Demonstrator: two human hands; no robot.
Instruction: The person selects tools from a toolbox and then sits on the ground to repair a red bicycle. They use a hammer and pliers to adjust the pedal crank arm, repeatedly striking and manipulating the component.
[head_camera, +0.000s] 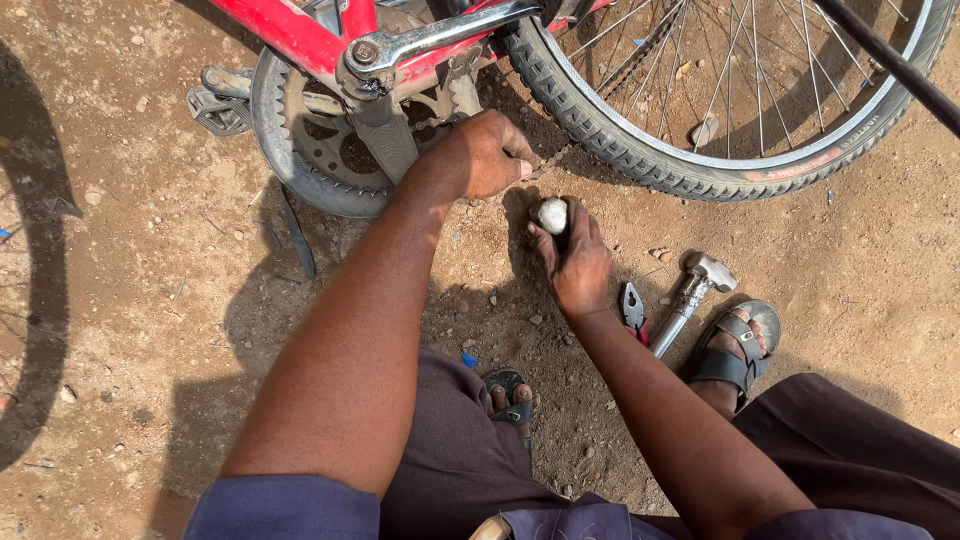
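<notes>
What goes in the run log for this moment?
left hand: on bicycle chain | right hand: gripping pale round stone | metal hammer: on dirt

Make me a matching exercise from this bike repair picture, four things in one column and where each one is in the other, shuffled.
Things:
1. pale stone
2. bicycle chain
3. hammer
4. pliers

Places:
A. pinched in the left hand, beside the tyre
B. lying on the dirt next to a sandalled foot
C. held in the right hand
D. on the ground between the right wrist and the hammer

Pairs: 1-C, 2-A, 3-B, 4-D
</notes>
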